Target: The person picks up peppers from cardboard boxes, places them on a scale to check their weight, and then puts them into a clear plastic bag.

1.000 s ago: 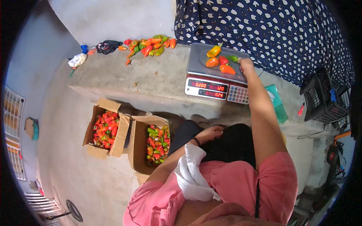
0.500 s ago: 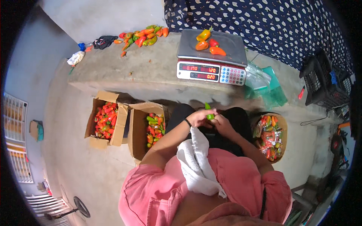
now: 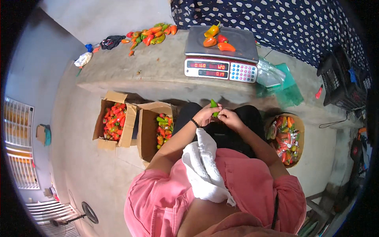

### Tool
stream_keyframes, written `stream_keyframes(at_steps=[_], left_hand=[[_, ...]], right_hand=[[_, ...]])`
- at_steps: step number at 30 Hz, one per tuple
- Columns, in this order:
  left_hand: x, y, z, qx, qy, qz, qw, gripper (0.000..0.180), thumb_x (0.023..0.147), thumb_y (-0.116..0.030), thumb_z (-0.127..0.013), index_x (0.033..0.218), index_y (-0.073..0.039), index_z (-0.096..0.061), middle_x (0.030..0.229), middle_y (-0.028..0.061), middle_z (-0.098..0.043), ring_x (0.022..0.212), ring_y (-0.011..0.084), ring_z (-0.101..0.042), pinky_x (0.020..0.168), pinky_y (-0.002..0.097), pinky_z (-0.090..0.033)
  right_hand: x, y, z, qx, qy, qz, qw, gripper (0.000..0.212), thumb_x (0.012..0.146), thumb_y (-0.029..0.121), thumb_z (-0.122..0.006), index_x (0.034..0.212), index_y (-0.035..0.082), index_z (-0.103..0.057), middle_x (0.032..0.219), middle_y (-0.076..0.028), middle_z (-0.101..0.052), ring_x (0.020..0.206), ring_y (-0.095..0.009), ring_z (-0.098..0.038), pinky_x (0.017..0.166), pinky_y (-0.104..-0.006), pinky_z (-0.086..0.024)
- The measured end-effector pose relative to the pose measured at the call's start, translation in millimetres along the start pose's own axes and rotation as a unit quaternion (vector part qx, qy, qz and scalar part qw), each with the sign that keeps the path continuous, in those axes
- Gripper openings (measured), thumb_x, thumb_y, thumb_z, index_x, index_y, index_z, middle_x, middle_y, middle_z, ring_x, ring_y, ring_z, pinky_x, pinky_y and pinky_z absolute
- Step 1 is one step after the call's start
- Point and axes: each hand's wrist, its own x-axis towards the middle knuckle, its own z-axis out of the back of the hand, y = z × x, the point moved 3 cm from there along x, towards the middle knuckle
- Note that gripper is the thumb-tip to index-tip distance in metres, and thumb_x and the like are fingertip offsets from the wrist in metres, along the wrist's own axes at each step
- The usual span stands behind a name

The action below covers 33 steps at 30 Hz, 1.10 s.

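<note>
Two open cardboard boxes (image 3: 127, 128) of peppers (image 3: 114, 118) stand side by side; the left hand (image 3: 204, 116) grips a green pepper (image 3: 214, 106) over the lap (image 3: 227, 140), before a scale (image 3: 246, 44) bearing four others; the right hand (image 3: 232, 119) curls at the green pepper's lower end, whether gripping I cannot tell; farther right, a container (image 3: 301, 142) holds plastic-wrapped peppers (image 3: 286, 138)

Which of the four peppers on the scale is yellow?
The yellow pepper farthest back, nearest the patterned cloth; the other three peppers are orange or red.

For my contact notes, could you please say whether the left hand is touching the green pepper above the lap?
Touching: in the head view, the left hand has its fingers across the green pepper.
</note>
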Motion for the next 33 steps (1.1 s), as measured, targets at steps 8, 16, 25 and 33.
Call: stream_keyframes(at_steps=[8, 16, 25, 33], left_hand=[[-7, -8, -7, -0.010, -0.007, 0.006, 1.000, 0.035, 0.088, -0.039, -0.055, 0.111, -0.013, -0.048, 0.098, 0.0026, -0.056, 0.086, 0.0141, -0.057, 0.068, 0.0298, -0.048], [-13, -15, -13, 0.004, 0.007, -0.007, 1.000, 0.049, 0.089, -0.048, -0.046, 0.124, -0.015, -0.043, 0.096, 0.0027, -0.057, 0.084, 0.0130, -0.058, 0.066, 0.0265, -0.046], [2, -1, 1, -0.073, 0.080, 0.014, 0.994, 0.049, 0.091, -0.041, -0.043, 0.129, -0.009, -0.039, 0.107, 0.0108, -0.059, 0.090, 0.0193, -0.060, 0.076, 0.0302, -0.047], [0, -3, 2, -0.108, 0.143, -0.022, 0.984, 0.038, 0.085, -0.008, -0.048, 0.122, -0.005, -0.042, 0.098, 0.0088, -0.060, 0.085, 0.0170, -0.061, 0.073, 0.0279, -0.050]], right_hand=[[4, -11, -4, 0.038, 0.061, -0.005, 0.997, 0.013, 0.081, 0.011, -0.062, 0.090, 0.003, -0.057, 0.081, -0.003, -0.060, 0.075, -0.009, -0.055, 0.069, -0.0257, -0.045], [7, -24, -9, 0.106, 0.077, 0.029, 0.991, 0.019, 0.079, 0.010, -0.064, 0.095, 0.003, -0.055, 0.089, -0.004, -0.060, 0.080, -0.012, -0.057, 0.074, -0.0272, -0.046], [8, -26, -12, 0.129, 0.094, 0.024, 0.987, 0.027, 0.081, 0.010, -0.063, 0.105, 0.002, -0.053, 0.097, -0.006, -0.061, 0.089, -0.012, -0.058, 0.080, -0.0284, -0.045], [2, -12, -3, -0.004, 0.012, 0.006, 1.000, 0.019, 0.081, 0.015, -0.062, 0.096, 0.003, -0.060, 0.088, -0.010, -0.064, 0.081, -0.014, -0.061, 0.075, -0.0292, -0.047]])
